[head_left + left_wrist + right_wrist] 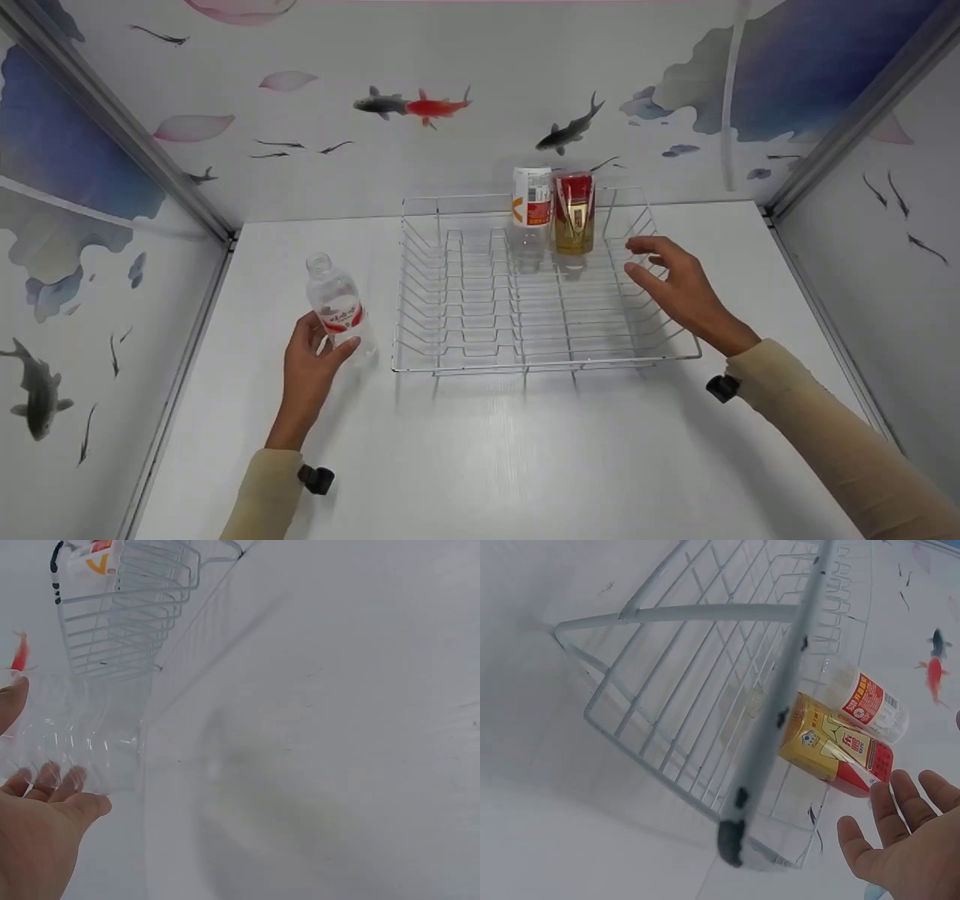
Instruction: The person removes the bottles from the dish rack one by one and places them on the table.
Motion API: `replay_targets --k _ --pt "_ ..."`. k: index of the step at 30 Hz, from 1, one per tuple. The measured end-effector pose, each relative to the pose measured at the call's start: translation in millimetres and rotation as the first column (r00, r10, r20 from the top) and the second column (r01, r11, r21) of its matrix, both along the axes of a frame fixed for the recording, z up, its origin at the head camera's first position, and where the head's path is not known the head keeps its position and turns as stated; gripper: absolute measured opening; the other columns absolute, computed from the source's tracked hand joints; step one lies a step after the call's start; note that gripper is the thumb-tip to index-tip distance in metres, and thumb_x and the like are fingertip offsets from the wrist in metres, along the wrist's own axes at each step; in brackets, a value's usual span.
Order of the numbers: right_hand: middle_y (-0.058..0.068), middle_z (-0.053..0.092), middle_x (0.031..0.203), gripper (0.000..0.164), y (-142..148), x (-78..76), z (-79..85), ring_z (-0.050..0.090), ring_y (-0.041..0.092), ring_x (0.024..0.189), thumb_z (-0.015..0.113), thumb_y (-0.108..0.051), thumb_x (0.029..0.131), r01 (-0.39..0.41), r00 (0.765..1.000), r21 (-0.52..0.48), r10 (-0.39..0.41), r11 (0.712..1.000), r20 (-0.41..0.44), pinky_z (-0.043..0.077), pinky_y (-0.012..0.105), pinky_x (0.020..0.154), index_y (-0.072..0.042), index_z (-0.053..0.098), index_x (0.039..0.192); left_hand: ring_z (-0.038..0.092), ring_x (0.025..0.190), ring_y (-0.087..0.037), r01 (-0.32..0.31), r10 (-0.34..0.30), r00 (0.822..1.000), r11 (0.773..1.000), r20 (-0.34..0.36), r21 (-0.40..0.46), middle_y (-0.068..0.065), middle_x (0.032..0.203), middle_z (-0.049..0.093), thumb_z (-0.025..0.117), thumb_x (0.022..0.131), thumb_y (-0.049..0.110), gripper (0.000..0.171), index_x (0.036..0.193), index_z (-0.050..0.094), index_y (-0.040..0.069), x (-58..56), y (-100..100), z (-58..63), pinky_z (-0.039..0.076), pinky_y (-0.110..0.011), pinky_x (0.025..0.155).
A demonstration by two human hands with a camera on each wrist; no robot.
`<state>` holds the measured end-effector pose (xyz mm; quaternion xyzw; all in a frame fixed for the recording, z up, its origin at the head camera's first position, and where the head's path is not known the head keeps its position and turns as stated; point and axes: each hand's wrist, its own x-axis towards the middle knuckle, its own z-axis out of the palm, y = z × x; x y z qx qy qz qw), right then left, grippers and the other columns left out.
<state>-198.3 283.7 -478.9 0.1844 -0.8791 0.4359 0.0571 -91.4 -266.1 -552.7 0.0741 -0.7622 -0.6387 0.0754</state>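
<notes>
- Head view: the clear bottle (343, 315) is held by the left hand (311, 360) over the left part of the surface (487, 450), between the surface's left edge and the wire rack (540, 366). The fingers and thumb are closed around its lower body, and its neck is pointed upward. A red-and-white label is carried on its side.
- Head view: nothing is held by the right hand (679, 281); its thumb and fingers are spread apart over the rack's right edge. A gap is seen between its fingertips and the red-and-gold can (574, 214).
- Head view: the can and a labelled bottle (532, 196) are placed side by side in the rack, near its far edge and slightly toward its far right corner. Whether they touch cannot be told. The rack is set near the surface's far edge.
- Left wrist view: fingers are seen on opposite sides of the clear body. Whether the base is touching the surface cannot be told. A corner of the rack is seen nearby.
- Right wrist view: the fingers are shown apart near the can's red end. The rack's near rim, chipped and darkened in spots, is seen in front of the can and the labelled bottle.
</notes>
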Motion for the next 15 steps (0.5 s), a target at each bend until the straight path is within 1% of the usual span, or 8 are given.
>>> replay_targets --k 2,10,15 --pt "0.018 0.063 0.150 0.041 0 -0.9 -0.8 0.059 0.036 0.136 0.067 -0.017 0.112 0.003 1.000 0.000 -0.003 1.000 0.006 0.045 0.059 0.118 0.001 0.061 0.148 0.042 0.160 -0.028 -0.002 0.002 1.000 1.000 -0.001 0.015 -0.012 0.160 0.052 0.085 0.098 0.007 0.076 0.160 0.043 0.001 -1.8 0 -3.3 0.032 -0.051 0.132" --pt "0.018 0.063 0.150 0.043 -2 -4.6 -1.9 0.058 0.036 0.139 0.068 -0.021 0.112 0.004 1.000 -0.009 -0.003 1.000 0.021 0.045 0.062 0.119 0.000 0.061 0.149 0.041 0.161 -0.027 -0.026 0.026 0.999 1.000 0.019 0.010 -0.012 0.162 0.051 0.085 0.098 0.009 0.075 0.161 0.044 0.002 -8.3 2 -14.5 0.034 -0.047 0.131" --pt "0.019 0.062 0.149 0.043 -4 -7.9 -2.7 0.058 0.036 0.138 0.068 -0.022 0.112 0.003 0.999 -0.019 -0.002 1.000 0.043 0.045 0.063 0.119 0.000 0.061 0.148 0.041 0.161 -0.025 -0.034 0.033 0.999 0.999 0.039 0.019 -0.011 0.163 0.051 0.085 0.099 0.011 0.075 0.161 0.044 0.004 -10.9 4 -21.0 0.034 -0.043 0.132"
